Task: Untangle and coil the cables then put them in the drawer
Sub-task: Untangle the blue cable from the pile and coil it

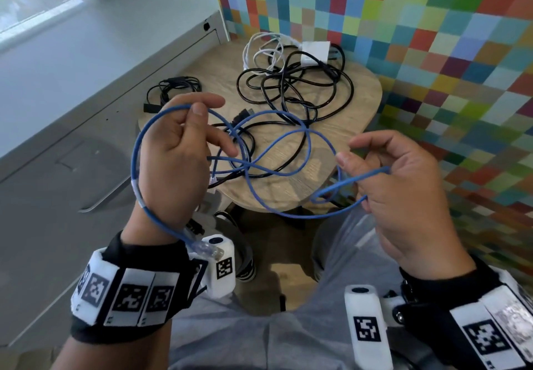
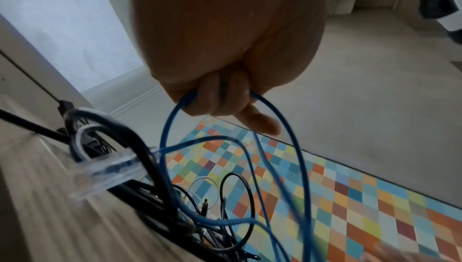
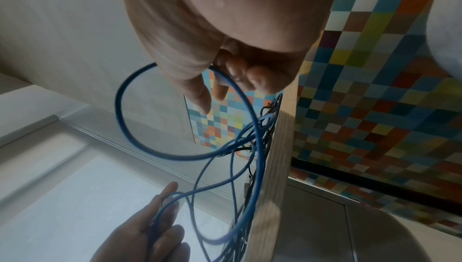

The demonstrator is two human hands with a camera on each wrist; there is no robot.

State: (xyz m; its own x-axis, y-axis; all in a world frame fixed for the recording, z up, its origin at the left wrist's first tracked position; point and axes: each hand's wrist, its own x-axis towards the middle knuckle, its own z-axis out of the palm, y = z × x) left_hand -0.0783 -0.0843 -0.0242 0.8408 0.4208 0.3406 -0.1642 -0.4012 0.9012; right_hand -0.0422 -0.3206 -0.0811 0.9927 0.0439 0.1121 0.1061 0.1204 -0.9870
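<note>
Left hand [image 1: 173, 150] pinches the blue Ethernet cable [image 1: 277, 167]; right hand [image 1: 395, 185] curls its fingers round a loop of it.
We judge the cable light, springy and slick, best taken near its clear plug [image 1: 206, 248], which hangs at our left wrist; its loops span between both hands above the wooden table [image 1: 363, 92], with black cables [image 1: 294, 92] tangled beyond.

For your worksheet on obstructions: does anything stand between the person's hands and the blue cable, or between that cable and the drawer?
Nothing separates them: the left hand and right hand both hold the blue cable. Its far loops lie crossed with a black cable on the wooden table. No drawer shows, so that path cannot be judged.
</note>
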